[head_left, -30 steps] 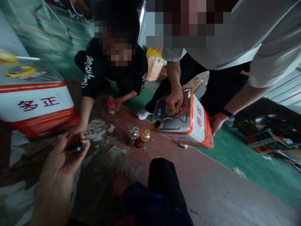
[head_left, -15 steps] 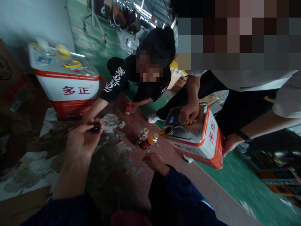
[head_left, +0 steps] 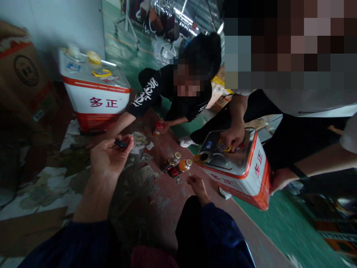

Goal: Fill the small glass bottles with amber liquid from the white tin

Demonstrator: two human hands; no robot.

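Observation:
My left hand (head_left: pixel 110 158) is turned palm up, its fingers curled around a small black object (head_left: pixel 121 143). What kind of object it is, I cannot tell. My right hand (head_left: pixel 198 188) hovers low with its fingers pressed together; whatever they may hold is hidden. Just beyond it, a dark bottle (head_left: pixel 170 162) and an orange-filled bottle (head_left: pixel 180 168) stand side by side on the floor. A co-worker tilts a square metal can (head_left: pixel 234 186) toward these bottles, one hand on its yellow handle and the other under its base. The can's round mouth faces the bottles.
Another square can (head_left: pixel 103 102) stands upright at the left, with a yellow cap (head_left: pixel 94 57) on top. A crouching person holds a red bottle (head_left: pixel 159 126). Torn paper and dried residue cover the floor at left, near a cardboard box (head_left: pixel 28 78).
The view has shifted, so most things sit further right. My left hand has opened somewhat around the black object. The tilted can stays near the bottles.

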